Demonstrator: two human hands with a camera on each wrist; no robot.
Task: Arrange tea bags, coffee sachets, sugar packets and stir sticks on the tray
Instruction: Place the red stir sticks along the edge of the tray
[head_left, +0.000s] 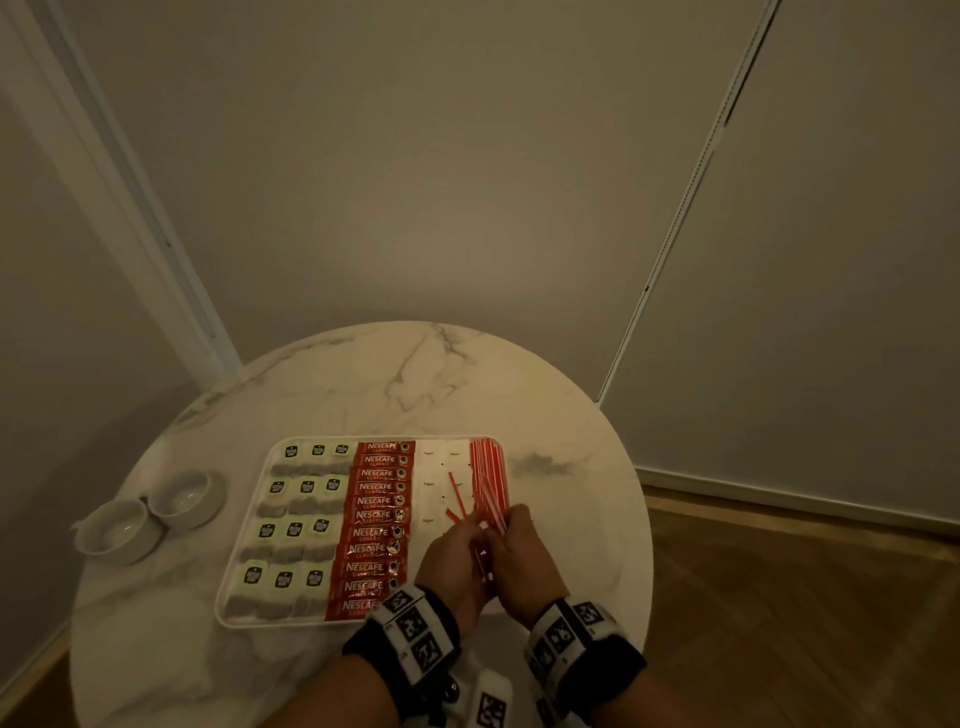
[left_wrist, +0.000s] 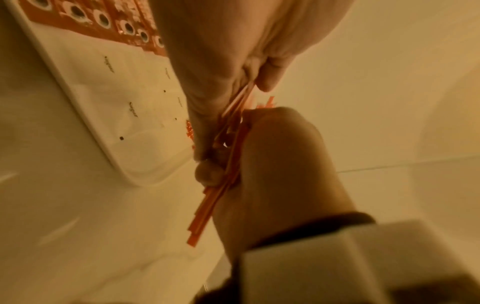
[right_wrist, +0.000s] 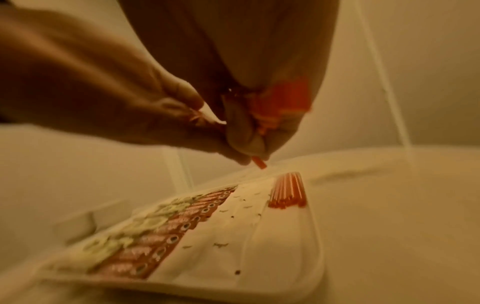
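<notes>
**A:** Both hands are in over the near right corner of the tray now. The left hand and the right hand are pressed together, each with fingers curled round the same loose bundle of red stir sticks.

**B:** So neither one is free?

**A:** No, both are grasping the bundle. The left wrist view shows the sticks pinched between the two hands, ends uneven and poking out below.

**B:** And the rest of the tray?

**A:** Tea bags fill the tray's left part, coffee sachets run in a red column down its middle, sugar packets lie right of those. A laid row of sticks sits at the tray's far right edge, and a couple of strays lie slanted on the sugar.

**B:** What does the next move hang on?

**A:** Alignment, I'd say. The laid row runs lengthwise from the tray's far edge toward its near edge, and the bare strip lies just below the hands. The held bundle points roughly the same way but fans out, so it likely needs squaring first. The right hand is nearer that edge

**B:** Anything else on the surface?

**A:** Two small white bowls, left of the tray
</notes>
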